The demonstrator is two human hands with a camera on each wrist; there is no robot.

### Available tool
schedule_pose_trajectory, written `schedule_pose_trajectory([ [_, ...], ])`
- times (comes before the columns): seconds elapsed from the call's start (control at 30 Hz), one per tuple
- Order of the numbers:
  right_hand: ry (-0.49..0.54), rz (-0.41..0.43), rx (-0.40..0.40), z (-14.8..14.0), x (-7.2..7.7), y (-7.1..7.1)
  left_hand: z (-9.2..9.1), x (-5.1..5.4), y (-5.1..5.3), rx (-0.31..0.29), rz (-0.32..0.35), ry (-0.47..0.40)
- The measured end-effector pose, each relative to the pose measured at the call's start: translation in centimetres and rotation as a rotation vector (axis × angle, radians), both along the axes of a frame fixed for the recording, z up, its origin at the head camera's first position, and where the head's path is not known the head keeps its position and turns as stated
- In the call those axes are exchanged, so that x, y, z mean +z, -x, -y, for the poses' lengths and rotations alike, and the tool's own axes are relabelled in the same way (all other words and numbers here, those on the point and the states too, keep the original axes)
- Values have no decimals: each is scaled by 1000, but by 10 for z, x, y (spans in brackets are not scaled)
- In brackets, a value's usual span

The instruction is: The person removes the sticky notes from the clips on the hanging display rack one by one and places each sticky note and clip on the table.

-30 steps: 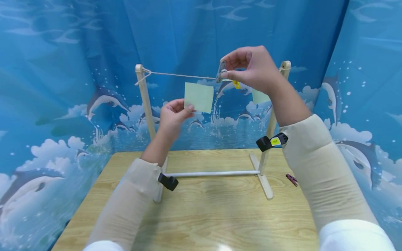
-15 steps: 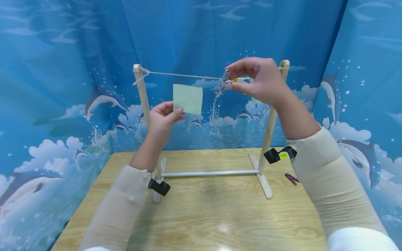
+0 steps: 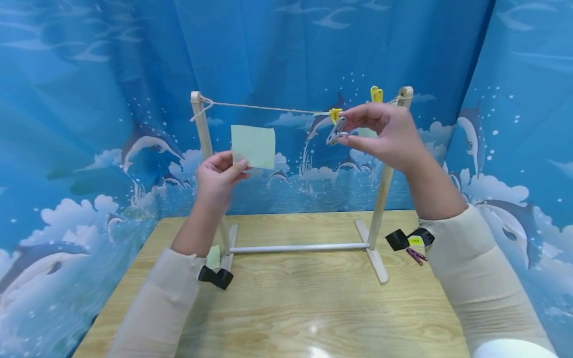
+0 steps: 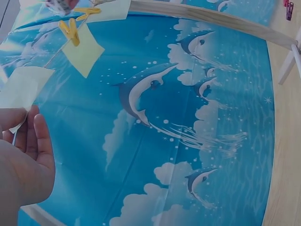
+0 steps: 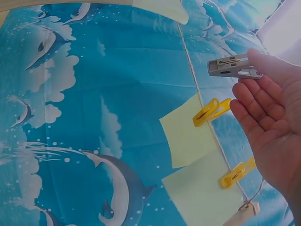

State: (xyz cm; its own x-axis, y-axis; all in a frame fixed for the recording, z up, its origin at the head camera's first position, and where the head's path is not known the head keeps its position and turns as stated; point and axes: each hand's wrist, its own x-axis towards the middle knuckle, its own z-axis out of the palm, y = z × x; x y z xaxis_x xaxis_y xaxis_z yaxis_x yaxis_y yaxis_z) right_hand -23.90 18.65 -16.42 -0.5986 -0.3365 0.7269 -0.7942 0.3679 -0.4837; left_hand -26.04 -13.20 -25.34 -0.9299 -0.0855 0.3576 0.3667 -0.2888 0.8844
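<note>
My left hand (image 3: 217, 179) pinches a pale green paper note (image 3: 253, 146) by its lower left corner, just below the string (image 3: 268, 108). Between thumb and fingers, my right hand (image 3: 389, 134) holds a grey clothespin (image 5: 233, 66), apart from the string and in front of a yellow clothespin (image 3: 334, 116). In the right wrist view, two paper notes hang from the string: a yellowish note (image 5: 183, 134) under one yellow clothespin (image 5: 207, 113), and a greener note (image 5: 202, 190) under another yellow clothespin (image 5: 235, 174). In the head view, my right hand hides most of these notes.
The string runs between the left post (image 3: 202, 124) and right post (image 3: 380, 199) of a wooden stand, joined low by a crossbar (image 3: 300, 247). On the table (image 3: 304, 303) lie a purple clothespin (image 3: 416, 256) at right and green paper (image 3: 214, 257) behind my left wrist.
My right hand has moved down and right with the grey clothespin, away from the string, uncovering the yellow clothespins. My left hand has shifted left and slightly down with the note.
</note>
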Motion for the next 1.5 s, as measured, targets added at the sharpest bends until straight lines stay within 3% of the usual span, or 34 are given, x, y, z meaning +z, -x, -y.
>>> schedule_pose_trajectory([
  [0.57,-21,-14,53,-17,-37,-13,21,-15,-10,6,37,-28],
  [0.97,-25,-9,71,-28,-60,-23,32,-32,-16,10,67,-35],
  [1.5,35,-3,103,-51,-95,-36,57,-56,-29,84,136,16],
])
